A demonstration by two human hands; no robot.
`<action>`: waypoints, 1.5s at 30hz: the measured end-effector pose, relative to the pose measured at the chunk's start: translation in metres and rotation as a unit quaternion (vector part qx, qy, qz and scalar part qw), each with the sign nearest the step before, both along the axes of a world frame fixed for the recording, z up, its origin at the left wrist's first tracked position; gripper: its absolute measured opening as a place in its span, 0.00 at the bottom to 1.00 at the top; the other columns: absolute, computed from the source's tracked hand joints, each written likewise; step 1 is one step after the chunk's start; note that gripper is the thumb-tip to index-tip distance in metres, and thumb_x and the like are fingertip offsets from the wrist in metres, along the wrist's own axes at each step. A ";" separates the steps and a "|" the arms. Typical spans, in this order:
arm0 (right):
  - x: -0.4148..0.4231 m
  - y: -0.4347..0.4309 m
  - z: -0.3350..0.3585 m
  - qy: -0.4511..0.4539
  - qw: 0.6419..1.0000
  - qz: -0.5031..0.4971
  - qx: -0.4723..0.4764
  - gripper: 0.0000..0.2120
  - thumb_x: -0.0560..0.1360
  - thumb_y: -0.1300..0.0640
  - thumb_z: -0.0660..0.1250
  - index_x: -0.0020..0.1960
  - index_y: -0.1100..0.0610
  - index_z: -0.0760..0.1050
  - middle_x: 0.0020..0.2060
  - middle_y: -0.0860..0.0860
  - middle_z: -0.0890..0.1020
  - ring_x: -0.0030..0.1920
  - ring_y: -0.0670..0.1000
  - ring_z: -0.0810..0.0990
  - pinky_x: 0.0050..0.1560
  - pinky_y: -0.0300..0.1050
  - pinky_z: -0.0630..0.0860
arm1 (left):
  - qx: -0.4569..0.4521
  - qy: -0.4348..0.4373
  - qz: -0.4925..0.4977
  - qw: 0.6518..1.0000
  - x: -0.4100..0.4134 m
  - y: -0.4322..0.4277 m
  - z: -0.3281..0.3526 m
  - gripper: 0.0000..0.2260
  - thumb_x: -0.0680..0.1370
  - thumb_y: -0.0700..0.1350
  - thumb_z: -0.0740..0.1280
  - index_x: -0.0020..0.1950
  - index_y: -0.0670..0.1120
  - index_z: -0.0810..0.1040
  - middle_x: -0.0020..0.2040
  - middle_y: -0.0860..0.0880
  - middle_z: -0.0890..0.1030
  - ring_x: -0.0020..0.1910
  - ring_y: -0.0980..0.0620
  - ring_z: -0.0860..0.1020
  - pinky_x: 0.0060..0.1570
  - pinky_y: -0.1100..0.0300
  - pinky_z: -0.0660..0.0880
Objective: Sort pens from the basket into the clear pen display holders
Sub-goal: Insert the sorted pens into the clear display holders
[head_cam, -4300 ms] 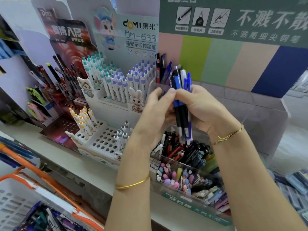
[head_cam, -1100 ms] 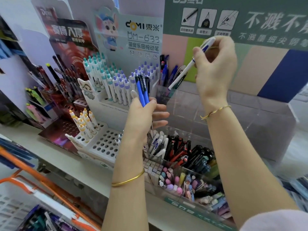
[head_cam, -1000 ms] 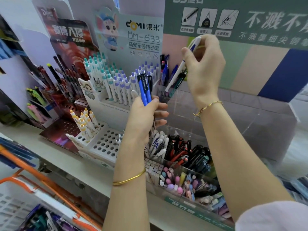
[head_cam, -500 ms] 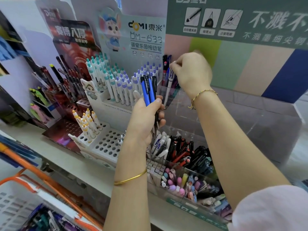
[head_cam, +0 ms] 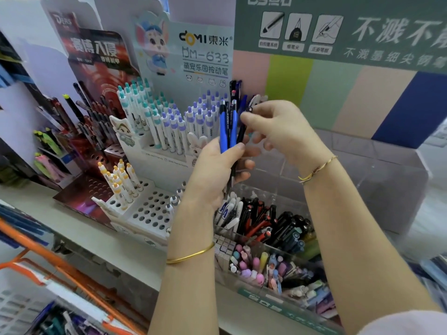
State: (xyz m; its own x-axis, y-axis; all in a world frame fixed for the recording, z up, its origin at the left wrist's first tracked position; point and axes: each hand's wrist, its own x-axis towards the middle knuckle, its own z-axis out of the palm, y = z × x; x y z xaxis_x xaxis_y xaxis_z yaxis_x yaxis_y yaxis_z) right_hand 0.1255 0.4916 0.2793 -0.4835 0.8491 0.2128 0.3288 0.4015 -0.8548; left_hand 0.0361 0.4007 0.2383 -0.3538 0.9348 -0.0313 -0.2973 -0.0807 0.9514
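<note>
My left hand [head_cam: 217, 170] grips a small bunch of pens [head_cam: 227, 126] upright, two blue and one dark. My right hand [head_cam: 278, 131] has come to the bunch, and its thumb and forefinger pinch the top of the dark pen [head_cam: 243, 128]. Behind the hands stands a clear holder [head_cam: 242, 97] with a few dark and blue pens in it. Below them the clear pen display holders [head_cam: 362, 189] hold white, red and black pens and pastel ones in front. The basket [head_cam: 36, 296], white with an orange frame, shows at the bottom left with pens in it.
A white DOMI stand [head_cam: 154, 209] with teal, purple and yellow pens fills the shelf to the left. Beside it is a red stand [head_cam: 79, 189] of dark pens. A striped backboard [head_cam: 338, 97] rises behind the clear holders.
My right hand dropped the white pen into the back clear holder, then came back down to the bunch in my left hand and took hold of the dark pen.
</note>
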 end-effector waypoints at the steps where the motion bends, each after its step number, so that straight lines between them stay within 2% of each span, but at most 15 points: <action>1: 0.001 -0.003 -0.001 0.018 0.999 0.019 -0.032 0.13 0.78 0.61 0.65 0.50 0.74 0.76 0.33 0.59 0.75 0.24 0.42 0.71 0.24 0.35 0.66 | 0.003 0.006 -0.011 1.000 0.001 0.000 0.000 0.09 0.82 0.37 0.59 0.60 0.41 0.76 0.40 0.49 0.84 0.32 0.56 0.79 0.30 0.64 0.76; 4: 0.003 -0.001 0.004 0.106 0.993 -0.014 -0.041 0.04 0.77 0.64 0.65 0.46 0.65 0.77 0.35 0.55 0.77 0.25 0.40 0.72 0.23 0.32 0.65 | 0.007 0.003 0.013 1.000 0.001 0.002 0.000 0.08 0.83 0.37 0.58 0.58 0.41 0.75 0.44 0.45 0.85 0.40 0.51 0.84 0.39 0.59 0.82; 6: 0.003 0.006 0.008 0.186 0.979 -0.086 0.006 0.05 0.77 0.63 0.64 0.43 0.56 0.75 0.37 0.52 0.81 0.31 0.44 0.78 0.28 0.35 0.72 | 0.002 0.002 0.072 0.997 -0.002 0.004 -0.003 0.07 0.82 0.36 0.58 0.55 0.42 0.74 0.45 0.44 0.84 0.43 0.49 0.84 0.43 0.55 0.82; 8: 0.001 0.012 0.009 0.236 0.957 -0.154 0.065 0.04 0.76 0.60 0.65 0.43 0.52 0.74 0.41 0.52 0.82 0.38 0.50 0.81 0.36 0.46 0.79 | -0.006 0.009 0.115 0.993 -0.005 0.004 -0.006 0.07 0.82 0.36 0.58 0.53 0.43 0.74 0.46 0.44 0.84 0.44 0.49 0.84 0.41 0.54 0.82; 11: -0.005 0.013 0.006 0.276 0.931 -0.201 0.126 0.03 0.76 0.61 0.65 0.48 0.56 0.74 0.40 0.47 0.78 0.38 0.47 0.80 0.41 0.51 0.81 | -0.019 0.012 0.125 0.992 -0.008 0.001 -0.006 0.06 0.82 0.37 0.58 0.53 0.44 0.74 0.46 0.44 0.83 0.39 0.52 0.84 0.32 0.60 0.79; 14: -0.016 0.011 0.002 0.202 0.936 -0.209 0.199 0.10 0.75 0.64 0.66 0.55 0.61 0.73 0.40 0.42 0.75 0.40 0.44 0.76 0.49 0.41 0.76 | -0.028 0.023 0.115 0.993 -0.008 0.000 -0.006 0.07 0.82 0.36 0.58 0.54 0.44 0.74 0.41 0.47 0.84 0.29 0.57 0.77 0.26 0.66 0.73; 19: -0.031 0.016 -0.007 0.039 0.946 -0.187 0.261 0.07 0.77 0.59 0.64 0.54 0.59 0.73 0.43 0.51 0.82 0.46 0.57 0.78 0.47 0.53 0.74 | -0.020 -0.004 0.089 0.996 -0.009 0.001 -0.006 0.07 0.82 0.35 0.58 0.56 0.42 0.73 0.37 0.48 0.84 0.26 0.58 0.71 0.22 0.67 0.66; 22: -0.038 0.020 -0.003 -0.046 0.942 -0.182 0.277 0.08 0.78 0.53 0.64 0.52 0.54 0.79 0.47 0.51 0.82 0.52 0.56 0.77 0.56 0.48 0.69 | -0.017 -0.014 0.085 0.996 -0.010 0.000 -0.005 0.07 0.82 0.36 0.58 0.58 0.41 0.72 0.37 0.48 0.84 0.26 0.58 0.71 0.22 0.67 0.65; 26: -0.035 0.024 0.005 -0.144 0.924 -0.202 0.290 0.13 0.80 0.54 0.60 0.59 0.49 0.79 0.55 0.53 0.76 0.58 0.59 0.71 0.53 0.46 0.66 | -0.006 -0.031 0.071 0.997 -0.009 0.001 -0.003 0.03 0.83 0.37 0.56 0.53 0.43 0.68 0.37 0.46 0.84 0.25 0.57 0.71 0.21 0.67 0.63; 30: -0.018 0.016 0.003 -0.020 0.942 -0.201 0.267 0.17 0.77 0.66 0.59 0.63 0.57 0.77 0.56 0.55 0.77 0.57 0.55 0.75 0.56 0.41 0.70 | -0.006 -0.035 0.058 0.998 -0.007 0.002 -0.002 0.04 0.83 0.38 0.58 0.57 0.41 0.69 0.39 0.46 0.85 0.27 0.57 0.73 0.23 0.67 0.68; 32: -0.007 0.007 0.000 0.019 0.954 -0.183 0.238 0.14 0.77 0.66 0.60 0.58 0.57 0.79 0.53 0.53 0.80 0.53 0.49 0.77 0.52 0.34 0.69 | -0.010 -0.022 0.047 0.999 -0.005 0.002 -0.003 0.05 0.83 0.39 0.59 0.56 0.41 0.72 0.39 0.48 0.84 0.28 0.57 0.74 0.25 0.67 0.71; 34: 0.001 0.002 -0.006 0.035 0.976 -0.138 0.166 0.11 0.77 0.63 0.62 0.55 0.58 0.80 0.50 0.51 0.82 0.49 0.48 0.79 0.51 0.39 0.73 | -0.011 -0.002 0.035 0.999 -0.004 0.003 -0.003 0.05 0.83 0.39 0.59 0.54 0.43 0.74 0.38 0.50 0.84 0.29 0.57 0.75 0.27 0.67 0.72; 37: 0.007 -0.003 -0.009 0.038 0.997 -0.056 0.034 0.09 0.77 0.58 0.66 0.56 0.59 0.77 0.47 0.54 0.82 0.41 0.49 0.79 0.36 0.37 0.73 | -0.011 0.023 0.006 1.000 -0.001 0.004 -0.004 0.07 0.82 0.39 0.60 0.56 0.42 0.77 0.39 0.50 0.84 0.30 0.57 0.75 0.27 0.67 0.72; 41: 0.005 -0.006 -0.005 0.114 0.993 -0.023 -0.031 0.07 0.74 0.68 0.66 0.50 0.59 0.73 0.39 0.55 0.79 0.29 0.46 0.77 0.22 0.31 0.65 | -0.005 0.016 -0.016 1.000 0.002 0.003 -0.003 0.08 0.83 0.40 0.59 0.57 0.45 0.77 0.41 0.47 0.85 0.32 0.56 0.79 0.31 0.65 0.76; 45: 0.004 0.003 0.004 0.251 0.954 -0.157 0.055 0.10 0.72 0.63 0.66 0.47 0.51 0.69 0.45 0.55 0.80 0.42 0.55 0.82 0.33 0.40 0.76 | -0.023 -0.008 0.079 0.997 -0.006 0.001 -0.004 0.07 0.83 0.40 0.58 0.56 0.43 0.75 0.45 0.43 0.84 0.36 0.52 0.83 0.34 0.61 0.81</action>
State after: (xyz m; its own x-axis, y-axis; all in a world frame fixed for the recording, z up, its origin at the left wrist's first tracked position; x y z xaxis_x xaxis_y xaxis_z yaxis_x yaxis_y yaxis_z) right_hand 0.1300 0.4949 0.2835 -0.0226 0.8947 0.4461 0.0082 0.4464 -0.8948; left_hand 0.0303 0.4021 0.2346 -0.4961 0.8647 -0.0790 -0.2986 -0.0844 0.9507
